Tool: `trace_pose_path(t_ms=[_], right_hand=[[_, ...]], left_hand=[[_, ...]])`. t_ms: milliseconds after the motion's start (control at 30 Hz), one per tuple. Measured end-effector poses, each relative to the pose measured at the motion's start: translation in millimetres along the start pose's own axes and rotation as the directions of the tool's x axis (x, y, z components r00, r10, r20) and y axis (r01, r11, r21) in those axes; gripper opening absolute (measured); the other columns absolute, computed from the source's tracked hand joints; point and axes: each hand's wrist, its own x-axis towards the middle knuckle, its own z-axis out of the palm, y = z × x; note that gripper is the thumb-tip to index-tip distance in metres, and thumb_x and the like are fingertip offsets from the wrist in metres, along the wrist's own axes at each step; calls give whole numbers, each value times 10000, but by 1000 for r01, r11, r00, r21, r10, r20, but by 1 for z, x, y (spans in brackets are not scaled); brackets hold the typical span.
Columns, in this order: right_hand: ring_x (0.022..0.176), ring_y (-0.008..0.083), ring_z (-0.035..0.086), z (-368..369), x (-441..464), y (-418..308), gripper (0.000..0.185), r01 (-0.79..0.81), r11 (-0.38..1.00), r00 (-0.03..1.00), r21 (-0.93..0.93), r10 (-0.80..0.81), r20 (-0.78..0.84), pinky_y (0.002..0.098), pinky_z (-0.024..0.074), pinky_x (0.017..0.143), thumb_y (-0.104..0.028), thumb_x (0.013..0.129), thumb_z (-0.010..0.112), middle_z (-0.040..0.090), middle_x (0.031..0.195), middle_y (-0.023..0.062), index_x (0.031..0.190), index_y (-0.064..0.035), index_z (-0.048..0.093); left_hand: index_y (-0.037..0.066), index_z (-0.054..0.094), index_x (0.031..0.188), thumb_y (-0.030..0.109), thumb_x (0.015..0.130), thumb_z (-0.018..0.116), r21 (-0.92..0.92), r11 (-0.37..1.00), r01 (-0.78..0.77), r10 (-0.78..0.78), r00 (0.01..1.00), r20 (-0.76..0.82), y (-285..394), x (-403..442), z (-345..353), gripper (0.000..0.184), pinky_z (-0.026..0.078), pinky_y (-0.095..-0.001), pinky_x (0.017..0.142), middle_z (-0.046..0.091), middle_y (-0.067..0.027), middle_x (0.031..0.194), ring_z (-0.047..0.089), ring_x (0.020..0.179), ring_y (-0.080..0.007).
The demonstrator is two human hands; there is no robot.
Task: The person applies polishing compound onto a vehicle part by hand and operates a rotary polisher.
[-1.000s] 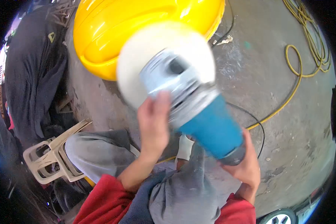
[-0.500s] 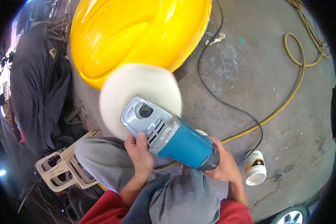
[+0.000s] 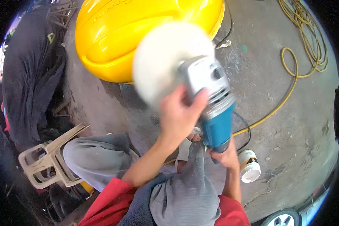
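Note:
A blue and silver power polisher [image 3: 217, 126] with a large round white pad [image 3: 160, 56] is held up over my legs. My left hand [image 3: 182, 115] grips its silver head, thumb and fingers around the near side. At the rear end of the blue body, my right hand [image 3: 226, 153] is wrapped round the handle. The pad looks blurred and overlaps the lower right part of a glossy yellow curved shell [image 3: 120, 41]; whether they touch cannot be made out.
A beige plastic stool [image 3: 45, 162] lies at the left, below dark cloth [image 3: 30, 75]. On the grey floor are a white tub [image 3: 249, 165], a yellow hose [image 3: 286, 101] and a black cable [image 3: 246, 126]. A car wheel [image 3: 284, 218] shows at lower right.
Since half a second ago, the polisher has moved up and right and turned more upright, with both hands still on it. The view has shifted slightly, and the pad overlaps more of the yellow shell.

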Motion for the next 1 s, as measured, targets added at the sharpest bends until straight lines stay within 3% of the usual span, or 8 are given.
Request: trace_pose_path(t_ms=[167, 267, 367, 533, 600, 700, 867, 1000], right_hand=[[1053, 457, 593, 46, -7, -31, 931, 92, 937, 979, -338, -24, 202, 471, 500, 884, -83, 623, 770, 590, 1199, 262, 1431, -165, 314], [987, 434, 623, 85, 9, -54, 882, 244, 794, 951, -557, -84, 297, 487, 506, 818, -88, 663, 735, 614, 1141, 265, 1429, -164, 304], [967, 426, 630, 122, 31, -96, 891, 230, 708, 923, -668, 59, 380, 493, 503, 826, -158, 671, 757, 629, 1075, 280, 1429, -178, 290], [807, 434, 663, 113, 19, -108, 953, 253, 584, 941, -772, 37, 337, 505, 524, 765, -166, 656, 779, 672, 905, 246, 1444, -186, 242], [928, 435, 648, 91, 3, -131, 998, 22, 633, 946, -774, 237, 221, 494, 526, 808, -150, 608, 826, 650, 1026, 271, 1432, -155, 263], [1097, 381, 607, 43, -27, -132, 1005, 26, 763, 995, -646, 41, 88, 445, 485, 926, -74, 568, 823, 605, 1160, 248, 1425, -118, 299], [1146, 332, 577, 18, -39, -129, 1017, -192, 783, 981, -592, 134, -140, 416, 442, 981, -66, 564, 804, 578, 1198, 225, 1436, -61, 280], [1167, 392, 563, 61, -10, -151, 1043, 89, 713, 983, -695, 50, 176, 443, 444, 979, -97, 572, 812, 571, 1214, 260, 1449, -55, 251]], left_hand=[[5, 615, 1136, 322, 934, 593, -169, 984, 61, -123, 915, -383, -89, -66, -92, 377, 491, -298, 826, 650, -84, 1039, 615, 955, -141], [25, 510, 1315, 528, 942, 465, -636, 772, -11, -327, 851, -412, -109, -58, -137, 628, 428, -411, 1001, 553, -162, 1283, 550, 1159, -264], [49, 484, 1342, 571, 919, 466, -717, 694, -74, -395, 793, -464, -111, -46, -167, 672, 445, -429, 1000, 551, -122, 1312, 550, 1178, -280], [66, 440, 1374, 550, 950, 425, -759, 647, -79, -355, 850, -390, -90, -44, -160, 643, 484, -385, 969, 577, -120, 1272, 590, 1138, -267], [46, 562, 1234, 537, 950, 453, -739, 673, -30, -519, 693, -501, -67, -44, -128, 578, 511, -349, 858, 630, -102, 1142, 617, 1027, -215], [7, 653, 844, 455, 940, 571, -413, 897, 159, -262, 942, -207, -38, -40, -102, 465, 444, -266, 663, 628, -23, 792, 546, 748, -108], [-34, 649, 946, 387, 942, 610, -491, 867, 86, -197, 964, -178, -4, -28, -77, 423, 447, -261, 669, 624, -14, 786, 532, 728, -91], [-64, 637, 1063, 403, 959, 572, -462, 884, 71, -244, 913, -326, -24, -30, -127, 482, 460, -269, 741, 658, -89, 960, 573, 821, -121]])
